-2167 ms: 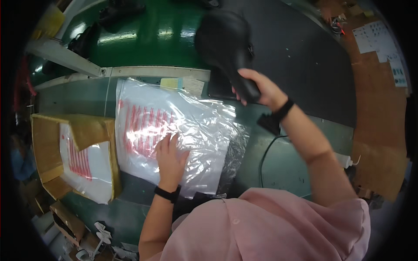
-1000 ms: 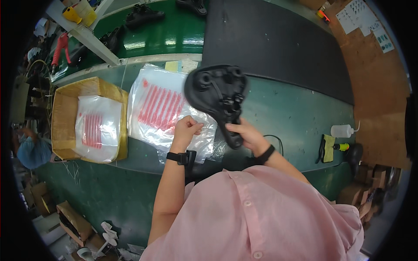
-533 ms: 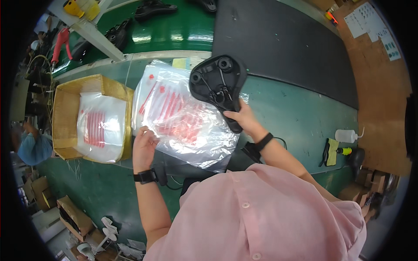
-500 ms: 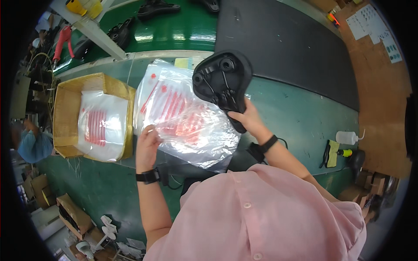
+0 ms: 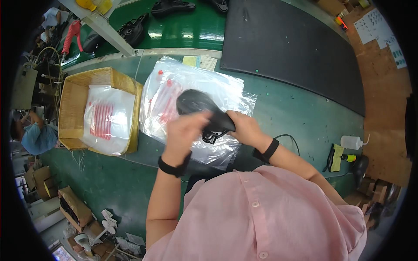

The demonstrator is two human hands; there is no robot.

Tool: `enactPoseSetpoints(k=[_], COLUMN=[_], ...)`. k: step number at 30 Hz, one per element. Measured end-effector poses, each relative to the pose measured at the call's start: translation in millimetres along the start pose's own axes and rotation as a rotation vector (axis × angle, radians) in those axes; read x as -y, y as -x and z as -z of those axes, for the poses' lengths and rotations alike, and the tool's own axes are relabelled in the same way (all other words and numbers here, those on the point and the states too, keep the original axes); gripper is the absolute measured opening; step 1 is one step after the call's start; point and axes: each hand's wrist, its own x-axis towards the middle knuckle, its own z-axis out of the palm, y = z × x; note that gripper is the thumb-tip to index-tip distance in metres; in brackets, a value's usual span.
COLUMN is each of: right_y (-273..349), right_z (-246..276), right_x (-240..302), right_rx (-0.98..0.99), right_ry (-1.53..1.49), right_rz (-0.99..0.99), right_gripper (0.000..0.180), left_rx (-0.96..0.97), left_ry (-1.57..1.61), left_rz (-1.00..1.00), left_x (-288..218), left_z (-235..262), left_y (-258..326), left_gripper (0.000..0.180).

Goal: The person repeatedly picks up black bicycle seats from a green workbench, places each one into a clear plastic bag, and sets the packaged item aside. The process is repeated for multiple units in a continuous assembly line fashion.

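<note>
Green worktable [image 5: 287, 102] with a black bicycle saddle [image 5: 193, 101] above a pile of clear plastic bags [image 5: 222, 85]. The right hand [image 5: 247, 129] is clamped on the saddle's narrow end; the left hand [image 5: 185, 132], blurred, overlaps the saddle, its grip impossible to tell. Left, a yellowish box [image 5: 72, 106]; beyond, a black mat [image 5: 296, 52]; right, a brown panel [image 5: 385, 122].

Smooth green workbench [image 5: 287, 98] carries flat pile of clear plastic bags with red print [image 5: 162, 100] at centre. Open yellowish-brown cardboard box [image 5: 73, 106] just left of pile. Small yellow and white paper slips [image 5: 208, 63] along pile's far edge. Wide flat black mat [image 5: 296, 56] far right; thin black cable [image 5: 292, 138] nearer. White plastic squeeze bottle [image 5: 350, 142], yellow-green cloth [image 5: 336, 160] near right end.
</note>
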Motion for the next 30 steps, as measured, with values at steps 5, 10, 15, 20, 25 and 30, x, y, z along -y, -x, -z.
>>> enactPoseSetpoints(k=[5, 10, 15, 20, 25, 30], right_y=[5, 7, -48, -118, -352, -516], right_z=[3, -31, 72, 189, 186, 149], right_x=[-13, -44, -94, -294, -272, -219], right_rx=[0.246, -0.234, -0.513, -0.970, -0.806, -0.363], right_ry=[-0.946, -1.294, -1.321, -0.806, -0.654, 0.110], right_rz=[-0.392, -0.557, -0.651, -0.235, -0.303, -0.451], right_gripper=[0.063, 0.067, 0.044, 0.032, 0.044, 0.055], left_rx=[0.253, 0.793, 0.787, 0.469, 0.630, 0.501], left_ry=[-0.448, -0.048, -0.035, -0.616, -0.547, -0.233], left_rz=[-0.315, -0.454, -0.385, -0.135, -0.119, -0.021], left_x=[-14, -23, -3, 73, 129, 170], left_z=[-17, -98, -110, -69, -66, -57], left_y=[16, 52, 12, 12, 8, 19], left_gripper=[0.016, 0.025, 0.035, 0.059, 0.058, 0.032])
